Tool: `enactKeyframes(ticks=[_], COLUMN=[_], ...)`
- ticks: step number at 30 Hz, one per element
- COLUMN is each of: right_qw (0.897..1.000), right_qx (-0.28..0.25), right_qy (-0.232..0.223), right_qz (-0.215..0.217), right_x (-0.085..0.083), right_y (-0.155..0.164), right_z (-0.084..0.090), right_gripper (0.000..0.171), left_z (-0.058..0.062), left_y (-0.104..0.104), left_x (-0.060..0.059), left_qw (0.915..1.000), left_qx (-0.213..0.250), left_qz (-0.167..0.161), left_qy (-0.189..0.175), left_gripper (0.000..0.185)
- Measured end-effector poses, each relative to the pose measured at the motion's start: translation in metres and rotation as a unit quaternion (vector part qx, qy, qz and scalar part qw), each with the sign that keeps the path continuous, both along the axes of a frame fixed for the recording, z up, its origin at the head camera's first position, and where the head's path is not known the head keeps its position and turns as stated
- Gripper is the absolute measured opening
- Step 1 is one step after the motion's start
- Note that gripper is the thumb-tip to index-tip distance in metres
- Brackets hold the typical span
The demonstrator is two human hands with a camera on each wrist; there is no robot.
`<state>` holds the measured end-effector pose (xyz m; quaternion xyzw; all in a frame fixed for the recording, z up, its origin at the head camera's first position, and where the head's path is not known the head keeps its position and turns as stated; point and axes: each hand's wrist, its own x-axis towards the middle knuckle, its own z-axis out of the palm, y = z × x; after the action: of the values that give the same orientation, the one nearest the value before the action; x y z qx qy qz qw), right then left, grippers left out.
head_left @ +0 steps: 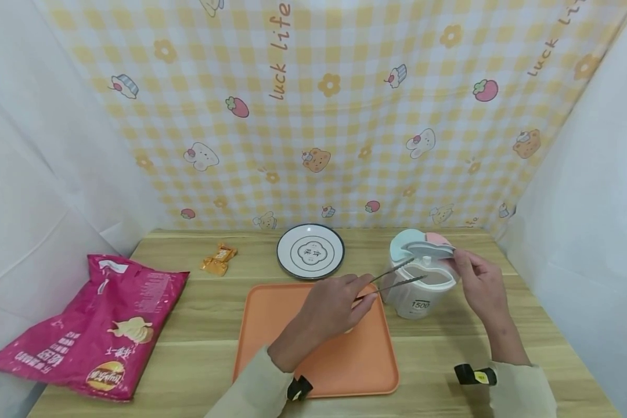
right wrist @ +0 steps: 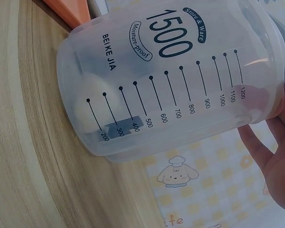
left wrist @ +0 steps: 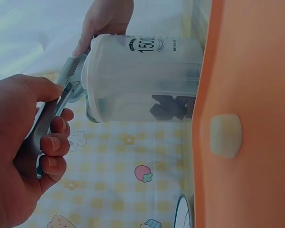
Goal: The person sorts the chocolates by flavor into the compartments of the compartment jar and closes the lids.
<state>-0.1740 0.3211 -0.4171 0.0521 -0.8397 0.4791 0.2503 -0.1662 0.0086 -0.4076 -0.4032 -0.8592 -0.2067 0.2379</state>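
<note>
Metal tongs (head_left: 394,277) pinched in left hand (head_left: 334,307), tips poked into jar (head_left: 420,290) just ahead, above orange tray (head_left: 319,348). Right hand (head_left: 480,287) gripping lid (head_left: 423,247), holding jar mouth clear for reaching inside.

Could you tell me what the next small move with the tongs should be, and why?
Probably lower the tongs deeper into the container: the right hand holds its lid open, the tips sit only at the rim, and pale pieces lie at the bottom.
</note>
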Motion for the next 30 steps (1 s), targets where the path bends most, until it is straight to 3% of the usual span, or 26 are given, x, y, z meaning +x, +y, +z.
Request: enactKeyframes(ticks=[9, 16, 24, 30], right_qw=[1.0, 1.0, 1.0, 1.0], right_qx=[0.001, -0.001, -0.002, -0.008], right_qy=[0.001, 0.004, 0.014, 0.012], right_qz=[0.001, 0.004, 0.009, 0.012], right_x=[-0.001, -0.002, -0.003, -0.003], right_y=[0.001, 0.0, 0.001, 0.001], right_z=[0.0, 0.0, 0.0, -0.002], right_gripper=[0.032, 0.032, 0.03, 0.029], left_z=[-0.001, -0.001, -0.01, -0.021], left_y=[-0.006, -0.028, -0.066, -0.088], left_x=[0.002, 0.012, 0.022, 0.027], left_qw=[0.9994, 0.9977, 0.9985, 0.9969], left_qx=[0.03, 0.057, 0.011, -0.025], left_qz=[-0.01, -0.015, 0.027, 0.034], left_qy=[0.016, -0.034, -0.048, -0.066], left_gripper=[0.025, 0.033, 0.031, 0.027])
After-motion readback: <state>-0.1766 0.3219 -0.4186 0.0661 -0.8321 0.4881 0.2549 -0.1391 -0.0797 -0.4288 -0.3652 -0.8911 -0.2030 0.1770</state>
